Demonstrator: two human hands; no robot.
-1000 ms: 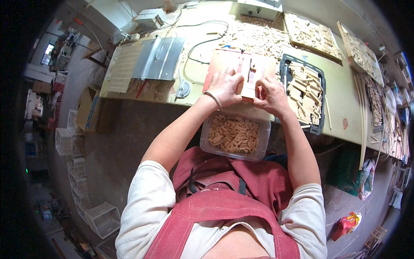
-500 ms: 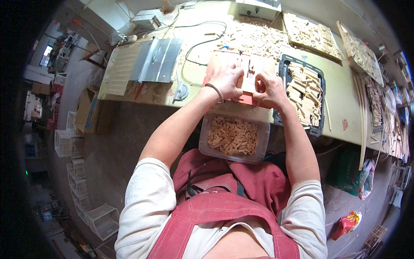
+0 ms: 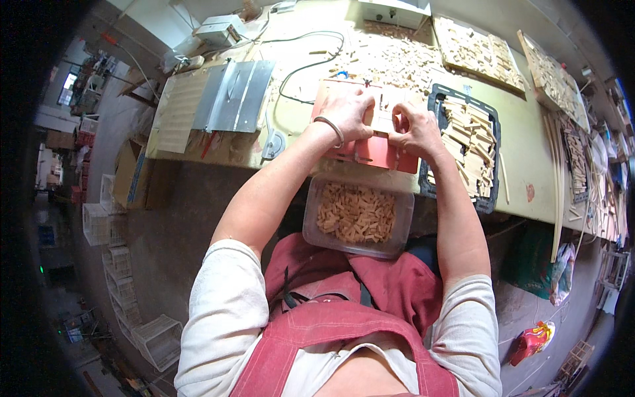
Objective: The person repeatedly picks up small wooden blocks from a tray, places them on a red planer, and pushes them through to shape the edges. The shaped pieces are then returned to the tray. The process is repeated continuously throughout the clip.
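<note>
A pale wooden block [image 3: 381, 124] sits above a red board [image 3: 374, 155] at the near edge of the surface [image 3: 529, 155]. The left hand [image 3: 350, 115] and right hand [image 3: 419, 130] pinch its opposite sides. Rightward, a black tray [image 3: 486, 203] carries wooden strips [image 3: 467, 135]; beneath the near edge, a clear tub [image 3: 404, 221] holds small wood pieces [image 3: 356, 213].

A cream short-sleeved shirt [image 3: 221, 301] (open at the neck) showed under a dark red apron [image 3: 344, 336] with pale stitching and black straps [image 3: 366, 296]; a thin band [image 3: 338, 132] circled the wrist of the left hand [image 3: 350, 115].
</note>
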